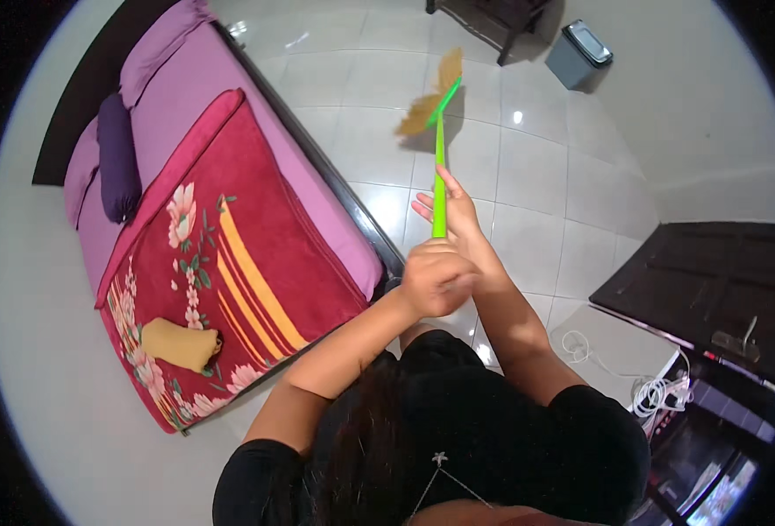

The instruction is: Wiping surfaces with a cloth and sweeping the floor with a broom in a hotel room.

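A broom with a bright green handle (440, 184) and yellow bristles (420, 113) extends forward from me over the tiled floor. My left hand (439, 276) is closed in a fist around the upper end of the handle. Slightly farther along, my right hand (460, 209) lies under the handle, palm up and fingers spread, with the shaft crossing in front of it. Its fingers are not wrapped around the shaft. The bristles fan out to both sides of the green head (448, 98); whether they touch the tiles is unclear.
At left stands a bed with a red floral blanket (262, 217), a purple bolster (118, 158) and a folded yellow cloth (180, 344). A grey bin (571, 62) and dark wooden furniture (493, 20) are ahead. A dark door (683, 276) and coiled white cables (657, 398) are at right.
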`<state>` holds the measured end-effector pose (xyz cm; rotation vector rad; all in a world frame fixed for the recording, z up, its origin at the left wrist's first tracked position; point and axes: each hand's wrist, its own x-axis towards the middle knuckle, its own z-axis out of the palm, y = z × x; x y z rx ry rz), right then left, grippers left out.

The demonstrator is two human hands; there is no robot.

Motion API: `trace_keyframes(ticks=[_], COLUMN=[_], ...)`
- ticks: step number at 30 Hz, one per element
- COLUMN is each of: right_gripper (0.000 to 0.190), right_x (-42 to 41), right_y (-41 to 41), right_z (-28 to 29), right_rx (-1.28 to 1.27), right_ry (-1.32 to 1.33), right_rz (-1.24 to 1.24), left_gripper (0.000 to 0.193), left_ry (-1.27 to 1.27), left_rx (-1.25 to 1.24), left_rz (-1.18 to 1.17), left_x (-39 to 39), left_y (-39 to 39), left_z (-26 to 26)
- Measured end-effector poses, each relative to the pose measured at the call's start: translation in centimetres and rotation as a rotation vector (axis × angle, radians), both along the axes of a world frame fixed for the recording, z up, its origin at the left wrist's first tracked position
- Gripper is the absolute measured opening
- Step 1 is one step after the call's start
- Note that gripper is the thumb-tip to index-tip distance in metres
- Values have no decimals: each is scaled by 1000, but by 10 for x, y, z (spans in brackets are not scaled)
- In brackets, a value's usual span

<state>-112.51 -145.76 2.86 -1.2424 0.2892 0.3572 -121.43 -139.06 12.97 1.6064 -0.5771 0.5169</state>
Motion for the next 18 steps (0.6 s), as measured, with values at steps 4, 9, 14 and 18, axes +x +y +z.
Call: trace_keyframes(ticks=[4, 9, 14, 18], right_gripper=[25, 29, 30, 34], right_x=[8, 13, -11, -56], right_y=[3, 13, -39, -94], right_z=[-31, -112, -225, -175], right_rx=[435, 305, -866, -661], right_ry=[533, 855, -377, 420], right_rz=[-22, 211, 1174, 1120], left_gripper=[4, 16, 21, 17], left_ry=[30, 370, 400, 743], left_rx=[164, 140, 225, 125], left_rz=[-5, -220, -53, 201], left_x=[-6, -29, -35, -62], left_y=[-4, 5, 24, 89], left_z=[-28, -43, -54, -89])
